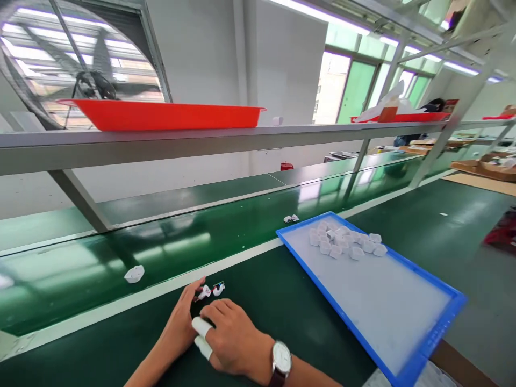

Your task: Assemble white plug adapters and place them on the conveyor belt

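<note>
I'm looking down at the long green conveyor belt [169,242] that is running from near left to far right, with the dark green tabletop [282,301] lying on its near side. Above it, a metal shelf [201,141] is carrying a red tray [161,115] in front of a big wall fan [80,59]. To the right, a blue tray [427,344] is sitting on the tabletop, holding a cluster of small white plastic parts [346,243] at its far end. Now the hands: my left hand [181,322] and right hand [236,338] are lying close together on the tabletop, touching each other, fingers curled and pressed together, a wristwatch [281,359] on the right wrist and white finger cots [201,333] showing between them. The left fingertips are touching one of two small white pieces [212,291] beside the belt edge; I cannot tell whether they are pinching it. One white part [134,274] is lying on the belt at left, another [291,218] further along.
</note>
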Action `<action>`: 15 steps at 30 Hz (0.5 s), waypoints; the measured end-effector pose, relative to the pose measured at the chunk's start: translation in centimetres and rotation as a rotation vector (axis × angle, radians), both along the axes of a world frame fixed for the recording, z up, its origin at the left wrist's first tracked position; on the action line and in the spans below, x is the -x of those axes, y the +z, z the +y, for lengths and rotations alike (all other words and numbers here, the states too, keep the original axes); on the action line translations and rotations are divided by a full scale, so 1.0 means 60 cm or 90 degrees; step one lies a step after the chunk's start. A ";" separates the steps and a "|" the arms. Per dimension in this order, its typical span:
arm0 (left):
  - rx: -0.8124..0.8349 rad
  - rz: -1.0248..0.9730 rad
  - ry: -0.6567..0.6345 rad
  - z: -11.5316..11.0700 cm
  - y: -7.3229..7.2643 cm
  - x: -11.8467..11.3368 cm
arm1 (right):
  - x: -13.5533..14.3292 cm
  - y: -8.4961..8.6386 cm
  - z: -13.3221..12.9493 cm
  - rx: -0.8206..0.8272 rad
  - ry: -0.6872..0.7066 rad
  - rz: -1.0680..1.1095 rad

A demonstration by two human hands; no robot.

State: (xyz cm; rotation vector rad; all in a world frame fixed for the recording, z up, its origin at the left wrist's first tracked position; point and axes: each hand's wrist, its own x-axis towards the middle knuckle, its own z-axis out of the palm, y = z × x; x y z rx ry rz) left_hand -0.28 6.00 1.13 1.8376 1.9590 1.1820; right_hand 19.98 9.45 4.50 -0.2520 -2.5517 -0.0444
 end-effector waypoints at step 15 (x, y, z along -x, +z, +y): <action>0.030 -0.008 -0.062 0.001 -0.008 -0.031 | -0.376 0.136 0.216 0.133 -0.732 -0.219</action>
